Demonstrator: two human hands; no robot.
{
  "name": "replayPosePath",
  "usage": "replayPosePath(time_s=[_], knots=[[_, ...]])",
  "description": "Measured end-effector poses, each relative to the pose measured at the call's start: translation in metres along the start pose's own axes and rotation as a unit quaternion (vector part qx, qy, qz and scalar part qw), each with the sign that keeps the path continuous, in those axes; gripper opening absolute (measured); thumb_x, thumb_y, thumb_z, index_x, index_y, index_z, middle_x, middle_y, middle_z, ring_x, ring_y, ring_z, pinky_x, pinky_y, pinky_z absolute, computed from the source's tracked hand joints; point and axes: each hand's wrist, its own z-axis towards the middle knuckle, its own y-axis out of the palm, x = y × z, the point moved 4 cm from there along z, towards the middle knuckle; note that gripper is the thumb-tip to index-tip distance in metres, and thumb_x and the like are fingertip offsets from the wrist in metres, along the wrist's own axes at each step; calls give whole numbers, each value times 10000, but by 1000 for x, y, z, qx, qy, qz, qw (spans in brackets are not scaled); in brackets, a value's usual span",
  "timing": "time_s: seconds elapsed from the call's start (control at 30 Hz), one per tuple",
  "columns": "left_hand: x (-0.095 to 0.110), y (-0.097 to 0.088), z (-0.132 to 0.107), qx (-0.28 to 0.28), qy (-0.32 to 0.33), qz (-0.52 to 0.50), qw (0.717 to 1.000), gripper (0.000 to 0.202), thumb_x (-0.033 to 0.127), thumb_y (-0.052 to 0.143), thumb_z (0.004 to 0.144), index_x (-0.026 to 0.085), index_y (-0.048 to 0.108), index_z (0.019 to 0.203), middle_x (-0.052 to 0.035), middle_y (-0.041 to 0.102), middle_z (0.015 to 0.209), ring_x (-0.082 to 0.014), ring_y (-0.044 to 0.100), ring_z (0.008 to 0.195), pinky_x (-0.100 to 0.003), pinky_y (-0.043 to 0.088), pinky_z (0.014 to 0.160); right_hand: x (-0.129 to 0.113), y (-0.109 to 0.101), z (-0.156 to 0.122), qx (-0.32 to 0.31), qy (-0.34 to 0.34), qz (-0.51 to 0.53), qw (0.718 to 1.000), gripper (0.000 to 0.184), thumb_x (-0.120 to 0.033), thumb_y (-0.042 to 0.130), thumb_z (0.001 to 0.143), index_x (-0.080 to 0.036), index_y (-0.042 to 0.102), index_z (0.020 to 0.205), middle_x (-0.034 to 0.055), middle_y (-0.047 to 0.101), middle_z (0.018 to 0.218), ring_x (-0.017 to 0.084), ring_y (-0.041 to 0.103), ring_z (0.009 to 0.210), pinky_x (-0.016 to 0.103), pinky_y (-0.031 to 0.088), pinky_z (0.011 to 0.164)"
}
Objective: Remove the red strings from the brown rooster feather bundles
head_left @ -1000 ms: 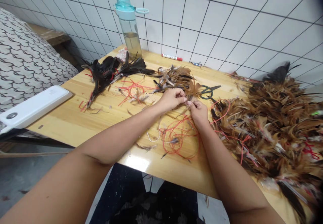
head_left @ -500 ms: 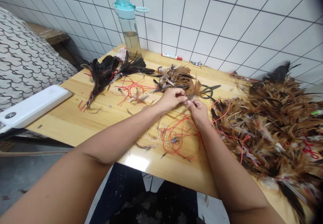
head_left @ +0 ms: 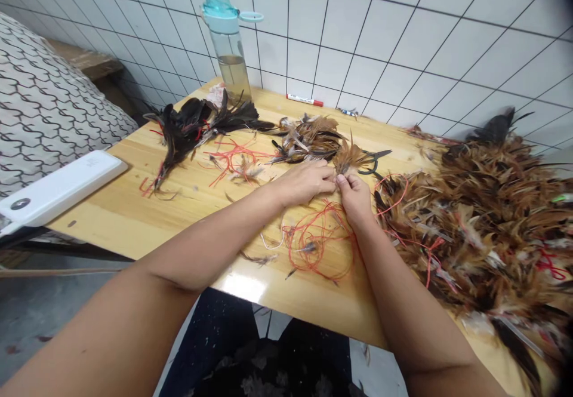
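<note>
Over the wooden table, my right hand (head_left: 356,197) pinches a small fan of brown feathers (head_left: 350,157) at its quill ends, thumb on top. The feather tips point away from me. Close against it on the left is my left hand (head_left: 308,182), back upward, its fingers curled in at the base of the bunch; what they grip there is hidden. A larger heap of brown feathers (head_left: 313,134) lies just beyond my left hand. Scissors (head_left: 376,161) with dark handles rest behind my right hand. Below both hands, a loose tangle of red string (head_left: 313,248) is spread on the table.
Tied dark feathers (head_left: 188,125) lie at the back left beside cut red strings (head_left: 237,157). A big pile of brown feathers (head_left: 492,218) covers the right side. A water bottle (head_left: 230,51), red marker (head_left: 305,100) and white device (head_left: 62,188) stand or lie near the edges.
My left hand has turned flatter, its back now upward and its fingertips less visible. The feather fan shows more openly above my right thumb, which still pinches it.
</note>
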Motion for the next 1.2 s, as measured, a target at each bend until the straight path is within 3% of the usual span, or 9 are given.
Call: replayPosePath(time_s=[0.1, 0.23, 0.3, 0.47, 0.57, 0.8, 1.0, 1.1, 1.2], knots=[[-4, -2, 0, 48, -11, -4, 999, 226, 224, 499, 924, 202, 714, 856, -63, 601, 876, -178, 490, 870, -290, 363, 725, 2, -2, 1, 15, -4, -11, 1000, 293, -479, 586, 746, -189, 612, 718, -6, 566, 655, 141, 473, 642, 288, 398, 644], [-19, -11, -1, 167, -105, -149, 969, 153, 205, 577, 868, 187, 729, 868, -52, 617, 879, -150, 547, 859, -273, 426, 770, 3, -4, 2, 30, -5, -21, 999, 291, -482, 583, 754, -197, 598, 695, -14, 538, 619, 143, 455, 621, 288, 388, 629], [-26, -12, -2, 196, -177, -251, 931, 119, 185, 602, 837, 167, 715, 871, -37, 644, 865, -130, 575, 814, -258, 445, 755, 2, -3, 2, 25, -7, -24, 999, 285, -473, 583, 750, -194, 606, 698, -9, 554, 634, 144, 467, 633, 291, 394, 647], [-28, 4, 0, 169, -299, -480, 807, 78, 167, 622, 789, 140, 590, 856, 22, 601, 684, -85, 553, 572, -220, 448, 593, 0, -1, 1, 10, 8, -25, 1000, 272, -455, 597, 725, -189, 600, 668, -5, 558, 629, 142, 464, 631, 286, 386, 621], [-25, 10, 1, 162, -315, -520, 777, 108, 136, 629, 760, 149, 536, 812, 38, 578, 633, -77, 546, 531, -206, 438, 563, 1, 0, 1, 3, 13, -33, 999, 278, -451, 629, 693, -190, 569, 616, -15, 514, 589, 134, 438, 610, 278, 368, 589], [-26, 11, 1, 160, -307, -432, 833, 87, 156, 671, 716, 128, 608, 769, 17, 619, 716, -82, 532, 653, -208, 418, 638, 2, 5, 0, -26, 16, 9, 999, 301, -472, 685, 615, -187, 591, 641, -10, 560, 621, 132, 466, 623, 284, 398, 616], [-31, 4, -1, 175, -309, -385, 852, 131, 176, 635, 769, 131, 626, 893, -6, 647, 819, -103, 576, 728, -235, 460, 706, -1, 3, -1, -18, 10, 14, 1000, 282, -470, 667, 648, -192, 618, 651, 2, 603, 645, 145, 502, 640, 294, 421, 641], [-37, -3, -5, 158, -302, -269, 901, 105, 162, 624, 784, 136, 657, 880, -29, 641, 866, -121, 577, 769, -267, 470, 764, 0, -1, 0, 15, 14, 7, 1000, 282, -468, 637, 685, -186, 650, 697, 5, 614, 655, 141, 486, 628, 290, 406, 628], [-36, -1, -7, 81, -259, -164, 948, 107, 194, 639, 795, 157, 698, 877, -55, 639, 917, -170, 580, 876, -323, 462, 859, 0, -4, 0, 39, 11, 11, 999, 304, -475, 622, 711, -176, 669, 738, 16, 637, 694, 144, 509, 657, 289, 421, 655]])
